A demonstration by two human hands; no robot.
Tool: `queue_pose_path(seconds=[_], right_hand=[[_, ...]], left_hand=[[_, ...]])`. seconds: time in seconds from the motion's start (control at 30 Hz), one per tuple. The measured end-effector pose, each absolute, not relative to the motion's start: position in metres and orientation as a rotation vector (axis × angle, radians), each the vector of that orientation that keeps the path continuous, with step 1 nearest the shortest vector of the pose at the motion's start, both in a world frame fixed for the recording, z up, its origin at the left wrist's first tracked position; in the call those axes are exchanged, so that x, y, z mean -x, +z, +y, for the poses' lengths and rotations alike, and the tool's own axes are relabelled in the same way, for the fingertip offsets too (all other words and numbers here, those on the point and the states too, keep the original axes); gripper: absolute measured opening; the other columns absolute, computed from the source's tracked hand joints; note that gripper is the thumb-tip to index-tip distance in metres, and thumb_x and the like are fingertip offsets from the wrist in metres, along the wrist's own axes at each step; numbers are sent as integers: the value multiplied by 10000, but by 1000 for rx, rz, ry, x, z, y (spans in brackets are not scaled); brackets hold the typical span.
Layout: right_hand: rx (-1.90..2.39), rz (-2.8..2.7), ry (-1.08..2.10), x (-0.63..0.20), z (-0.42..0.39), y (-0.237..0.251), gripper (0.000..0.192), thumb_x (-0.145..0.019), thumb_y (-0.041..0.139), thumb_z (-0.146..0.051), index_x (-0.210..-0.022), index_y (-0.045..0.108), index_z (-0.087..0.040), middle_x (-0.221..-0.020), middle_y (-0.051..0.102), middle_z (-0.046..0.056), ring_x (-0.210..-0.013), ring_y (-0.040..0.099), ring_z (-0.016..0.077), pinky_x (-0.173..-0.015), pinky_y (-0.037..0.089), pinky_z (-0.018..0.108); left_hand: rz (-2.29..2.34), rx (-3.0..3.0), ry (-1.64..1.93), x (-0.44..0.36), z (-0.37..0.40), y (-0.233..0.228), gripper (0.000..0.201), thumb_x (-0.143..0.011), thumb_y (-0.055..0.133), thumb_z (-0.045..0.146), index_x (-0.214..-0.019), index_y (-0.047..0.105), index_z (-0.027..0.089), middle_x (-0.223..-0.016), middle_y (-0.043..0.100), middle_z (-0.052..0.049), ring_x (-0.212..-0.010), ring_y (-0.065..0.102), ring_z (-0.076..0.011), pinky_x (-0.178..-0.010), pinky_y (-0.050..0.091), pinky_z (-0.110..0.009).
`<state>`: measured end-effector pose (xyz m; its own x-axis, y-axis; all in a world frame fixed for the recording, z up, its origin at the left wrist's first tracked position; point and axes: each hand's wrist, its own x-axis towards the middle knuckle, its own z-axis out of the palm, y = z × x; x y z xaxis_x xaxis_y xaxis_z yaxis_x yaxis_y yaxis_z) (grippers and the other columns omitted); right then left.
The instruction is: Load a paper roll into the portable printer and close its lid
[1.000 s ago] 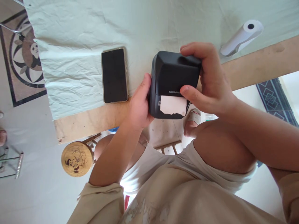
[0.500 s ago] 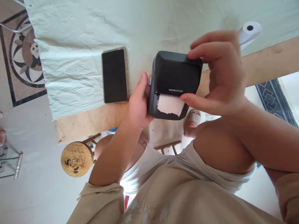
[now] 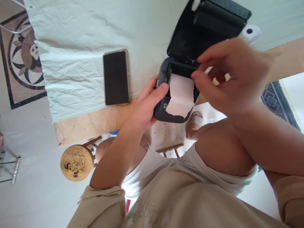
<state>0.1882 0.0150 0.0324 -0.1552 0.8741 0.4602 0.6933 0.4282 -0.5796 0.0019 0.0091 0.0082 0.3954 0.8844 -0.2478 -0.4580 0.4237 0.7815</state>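
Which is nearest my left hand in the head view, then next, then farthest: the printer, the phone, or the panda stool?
From the left hand:
1. Printer, gripped at its side.
2. Phone, lying on the cloth to the left.
3. Panda stool, down on the floor, lower left.

Count, head view: two hands, left hand (image 3: 144, 107) and right hand (image 3: 234, 76). One label printer (image 3: 163, 110), lid open. One torn paper strip (image 3: 180, 98). One phone (image 3: 116, 77). One paper roll (image 3: 249, 31), probably; mostly hidden. One round stool (image 3: 76, 162).
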Motion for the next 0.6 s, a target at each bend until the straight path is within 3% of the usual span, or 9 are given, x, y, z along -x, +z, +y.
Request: queue_pose_path(seconds=[0.13,0.27,0.33,0.43,0.53,0.6], right_hand=[[1372,-2251,12,-184,13,35,222,-867,508,-359,-935,667,-219,-927,599,-68,-785,518,15,-615,293,188],[1405,-2309,53,-186,9,35,297,-826,564,-437,-938,632,-170,-699,550,-25,-578,364,-11,-548,188,162],[1408,-2260,188,-189,8,35,298,-781,619,-400,-939,601,-148,-644,513,-15,-537,338,-26,-532,217,143],[1261,-2097,630,-194,10,39,379,-721,687,-377,-1003,548,-165,-775,552,-13,-558,412,-37,-502,304,120],[1141,-1621,1075,-198,23,47,688,-598,733,-608,-1013,430,-152,-880,541,19,-641,502,15,-501,391,154],[1203,-1333,1174,-201,36,48,909,-440,705,-764,-1014,368,-144,-849,500,35,-609,489,43,-465,371,198]], left_hand=[[711,-701,954,-3,8,13,246,-874,591,301,-1086,568,178,-882,601,-5,-720,593,-46,-627,499,-140],[725,-696,949,-5,7,16,253,-865,605,310,-1066,571,160,-833,573,0,-645,558,-31,-563,476,-126],[739,-676,964,-6,6,16,240,-858,613,307,-1048,579,164,-827,582,-4,-648,560,-35,-547,465,-117],[736,-648,980,-7,6,15,209,-881,569,318,-1040,571,181,-850,610,-14,-723,601,-67,-592,479,-138],[778,-594,1041,-7,6,11,268,-878,557,403,-1014,594,175,-888,619,-31,-764,608,-99,-612,472,-182],[783,-549,1072,-6,8,8,322,-856,576,454,-1002,612,169,-910,618,-38,-774,597,-117,-632,479,-217]])
